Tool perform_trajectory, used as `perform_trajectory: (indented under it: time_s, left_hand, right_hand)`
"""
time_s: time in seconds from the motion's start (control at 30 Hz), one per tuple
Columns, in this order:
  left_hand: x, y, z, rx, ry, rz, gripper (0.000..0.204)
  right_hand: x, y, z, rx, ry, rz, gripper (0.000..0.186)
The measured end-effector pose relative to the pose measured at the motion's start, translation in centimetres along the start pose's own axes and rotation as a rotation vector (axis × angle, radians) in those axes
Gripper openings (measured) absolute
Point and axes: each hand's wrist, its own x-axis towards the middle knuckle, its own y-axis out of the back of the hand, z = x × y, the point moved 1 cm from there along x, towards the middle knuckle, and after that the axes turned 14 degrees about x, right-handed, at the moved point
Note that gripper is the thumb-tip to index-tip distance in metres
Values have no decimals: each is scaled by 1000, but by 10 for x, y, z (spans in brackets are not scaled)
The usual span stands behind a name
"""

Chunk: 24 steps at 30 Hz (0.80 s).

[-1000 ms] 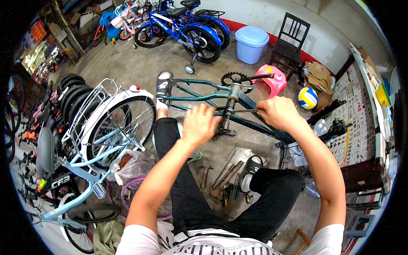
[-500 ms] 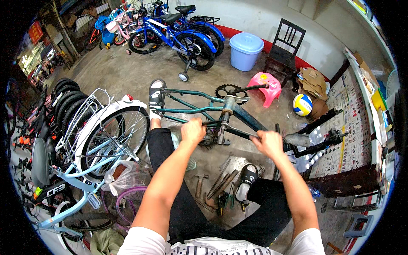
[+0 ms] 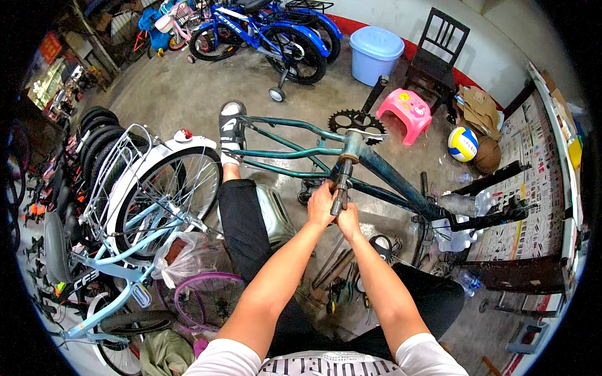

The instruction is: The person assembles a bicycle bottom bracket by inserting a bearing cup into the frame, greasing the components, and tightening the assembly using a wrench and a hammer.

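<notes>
Left hand (image 3: 321,204) and right hand (image 3: 348,221) grasp the metal tool (image 3: 343,180) — chainring (image 3: 343,121) at twelve o'clock, green bicycle frame (image 3: 387,175) between.

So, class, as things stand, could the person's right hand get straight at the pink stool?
Probably not directly: the green bicycle frame lies between the right hand and the pink stool, so reaching over seems needed.
</notes>
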Motion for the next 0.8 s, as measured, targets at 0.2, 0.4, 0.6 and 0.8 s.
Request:
perform_trajectory:
  time_s: [0.2, 0.4, 0.6, 0.8]
  left_hand:
    - [-3, 28, -4, 117, 38, 18, 29]
    - [17, 79, -7, 591, -167, 134, 26]
    - [31, 190, 35, 947, -426, 285, 18]
    - [14, 226, 99, 1241, -461, 231, 16]
  right_hand:
    - [-18, 56, -9, -245, -95, -92, 50]
    - [-66, 181, -72, -615, 52, 35, 44]
    - [-115, 157, -241, -974, 286, -121, 40]
    - [-118, 113, -297, -1242, 409, -214, 43]
